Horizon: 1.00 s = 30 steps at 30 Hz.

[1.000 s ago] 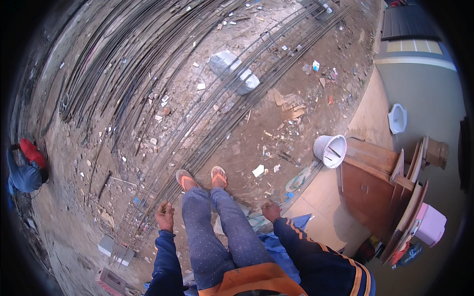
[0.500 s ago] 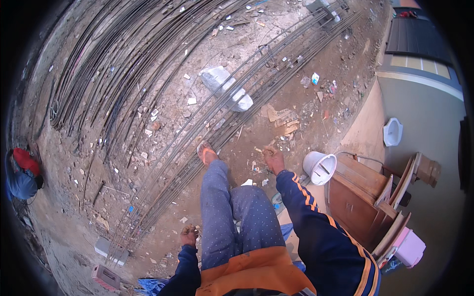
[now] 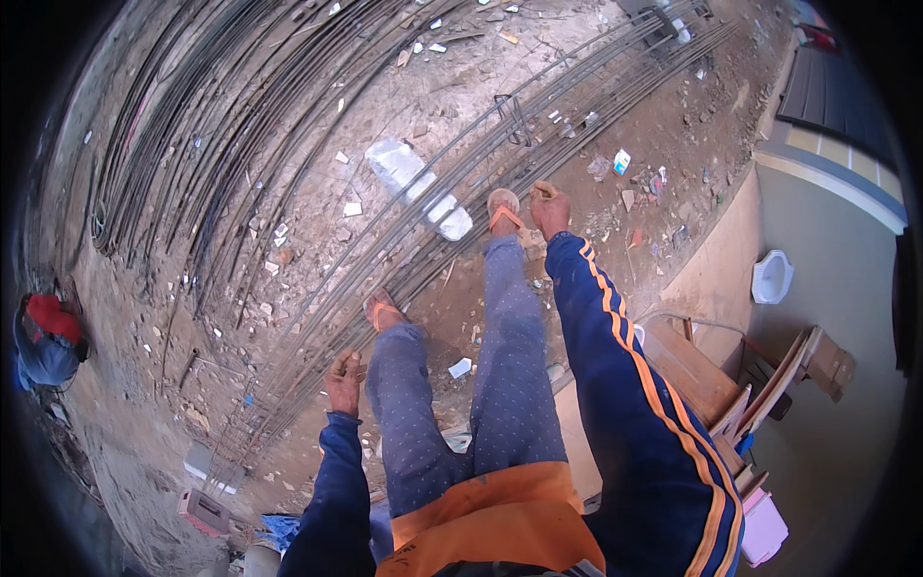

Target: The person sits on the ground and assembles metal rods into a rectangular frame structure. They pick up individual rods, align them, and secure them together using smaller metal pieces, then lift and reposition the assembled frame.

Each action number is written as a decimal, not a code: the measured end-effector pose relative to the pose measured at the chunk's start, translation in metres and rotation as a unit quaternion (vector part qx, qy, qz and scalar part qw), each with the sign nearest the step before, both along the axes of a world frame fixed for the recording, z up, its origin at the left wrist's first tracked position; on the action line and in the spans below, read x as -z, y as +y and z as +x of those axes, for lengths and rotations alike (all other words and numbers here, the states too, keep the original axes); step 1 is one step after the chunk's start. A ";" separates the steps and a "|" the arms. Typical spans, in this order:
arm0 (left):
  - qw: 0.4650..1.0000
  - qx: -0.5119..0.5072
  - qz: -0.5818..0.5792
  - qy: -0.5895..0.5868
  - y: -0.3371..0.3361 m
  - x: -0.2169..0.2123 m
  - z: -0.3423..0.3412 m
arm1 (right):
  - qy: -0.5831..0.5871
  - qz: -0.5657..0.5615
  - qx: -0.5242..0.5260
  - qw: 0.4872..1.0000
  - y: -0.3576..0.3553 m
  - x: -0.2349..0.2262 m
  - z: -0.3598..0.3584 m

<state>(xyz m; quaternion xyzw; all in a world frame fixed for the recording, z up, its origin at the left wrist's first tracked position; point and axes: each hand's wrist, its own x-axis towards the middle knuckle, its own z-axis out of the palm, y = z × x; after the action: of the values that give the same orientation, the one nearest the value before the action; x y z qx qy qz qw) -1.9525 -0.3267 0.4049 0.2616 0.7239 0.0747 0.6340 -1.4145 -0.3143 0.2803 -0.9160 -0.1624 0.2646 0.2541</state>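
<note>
My right hand (image 3: 551, 210) reaches forward beside my right sandal (image 3: 504, 204), fingers bent together; anything in them is too small to make out. Lower down, my left hand (image 3: 343, 385) hangs by my left knee with its fingers curled in, and I cannot see whether they hold anything. Long thin steel rebar rods (image 3: 404, 245) run diagonally in a bundle across the ground, just ahead of both hands. My left sandal (image 3: 383, 313) is at these rods. A bent wire rebar frame (image 3: 512, 119) sits on them farther up. Beneath the rods lies a whitish wrapped bundle (image 3: 399, 165).
More curved rebar (image 3: 221, 125) covers the ground at the far left. A block (image 3: 213, 467) lies under the near rod ends, beside a pink crate (image 3: 204, 512). Wooden furniture (image 3: 687, 370) and a white squat toilet pan (image 3: 772, 277) stand right. A person in red (image 3: 50, 337) is far left.
My right foot has stepped forward to the rods. My right hand has swung forward, and my left hand has moved up and slightly left. The white bucket is now mostly hidden behind my right arm.
</note>
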 end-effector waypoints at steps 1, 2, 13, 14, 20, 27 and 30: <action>1.000 0.009 0.009 -0.010 0.012 0.009 0.025 | -0.011 0.020 -0.004 1.000 0.012 0.008 0.020; 0.999 0.029 0.007 -0.018 0.030 0.015 0.061 | -0.018 0.033 -0.003 0.999 0.019 0.023 0.043; 0.953 0.189 0.209 -0.114 0.183 0.138 0.449 | -0.006 0.007 -0.188 0.982 0.121 0.076 0.113; 0.950 0.187 0.227 -0.105 0.194 0.151 0.476 | 0.020 0.004 -0.188 0.982 0.122 0.077 0.117; 0.942 0.244 0.231 0.001 0.214 0.191 0.567 | -0.005 0.028 -0.211 0.977 0.119 0.090 0.132; 0.971 0.080 0.224 -0.018 0.200 0.226 0.571 | -0.042 0.125 -0.229 0.964 0.129 0.081 0.122; 0.967 0.082 0.240 0.008 0.201 0.223 0.577 | 0.002 0.126 -0.224 0.966 0.127 0.090 0.128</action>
<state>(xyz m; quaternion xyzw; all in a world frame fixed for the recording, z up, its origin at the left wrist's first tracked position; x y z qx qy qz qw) -1.3756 -0.1258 0.1817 0.4651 0.6659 0.1918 0.5509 -1.2862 -0.1873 0.1902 -0.8162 -0.3951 0.2940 0.3021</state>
